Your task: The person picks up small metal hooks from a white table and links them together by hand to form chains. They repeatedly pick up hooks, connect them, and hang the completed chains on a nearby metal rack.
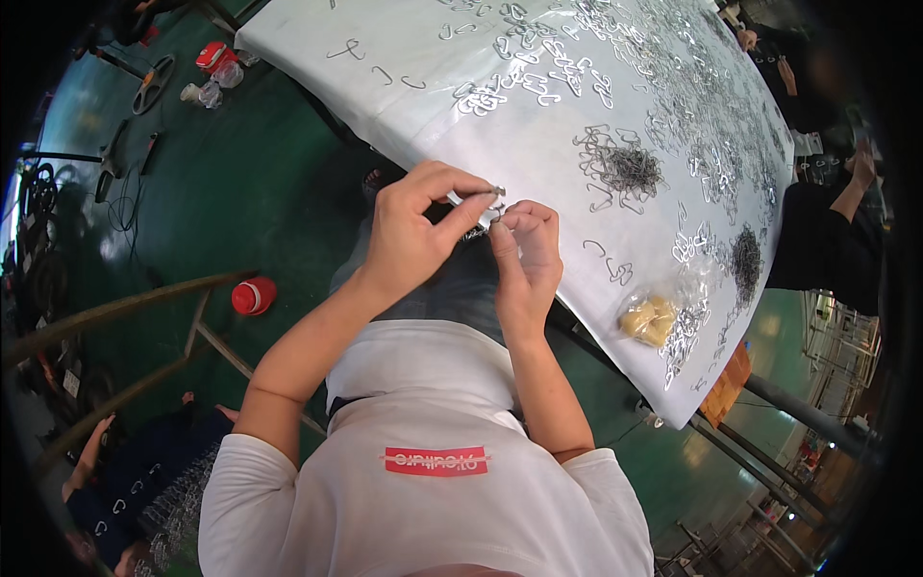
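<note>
My left hand is closed in a pinch of thumb and forefinger on a small silvery metal hook, held at the table's near edge. Close beside it, the thumb and fingers of my right hand pinch a small dark metal piece at the hook's lower end. Fingertips hide most of both parts, so their exact join cannot be seen. Beyond my hands, a heap of dark bent-wire pieces lies on the white-covered table. Silvery C-shaped hooks are scattered farther back.
A clear bag with yellow contents rests near the table's right corner. Another dark wire heap lies farther right. Co-workers' hands show along the far right side. A red container and a wooden rail are at left.
</note>
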Tool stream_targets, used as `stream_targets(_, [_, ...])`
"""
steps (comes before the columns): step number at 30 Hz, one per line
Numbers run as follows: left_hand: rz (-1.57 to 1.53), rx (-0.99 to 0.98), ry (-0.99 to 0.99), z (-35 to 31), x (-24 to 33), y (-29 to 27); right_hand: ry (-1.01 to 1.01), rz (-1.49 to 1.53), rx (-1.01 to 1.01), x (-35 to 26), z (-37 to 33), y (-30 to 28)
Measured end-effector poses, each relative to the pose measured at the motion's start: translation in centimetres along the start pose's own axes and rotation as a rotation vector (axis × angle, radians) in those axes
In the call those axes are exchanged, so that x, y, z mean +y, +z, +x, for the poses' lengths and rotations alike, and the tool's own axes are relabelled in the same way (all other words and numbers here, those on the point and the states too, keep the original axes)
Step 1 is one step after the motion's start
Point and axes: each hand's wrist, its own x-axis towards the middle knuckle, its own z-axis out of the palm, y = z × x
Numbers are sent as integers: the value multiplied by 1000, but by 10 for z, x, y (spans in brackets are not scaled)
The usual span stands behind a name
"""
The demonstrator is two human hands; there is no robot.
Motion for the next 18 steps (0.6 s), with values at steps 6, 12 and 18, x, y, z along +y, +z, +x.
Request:
stream_targets(6, [88,32,152,-11,5,-3,-96,-162,-74,1,-1,-4])
stream_targets(12, [72,10,141,-16,-5,-6,47,-588,-65,19,58,-89])
stream_targets(18, [78,12,111,-20,-12,-6,-13,-1151,-305,43,106,-166])
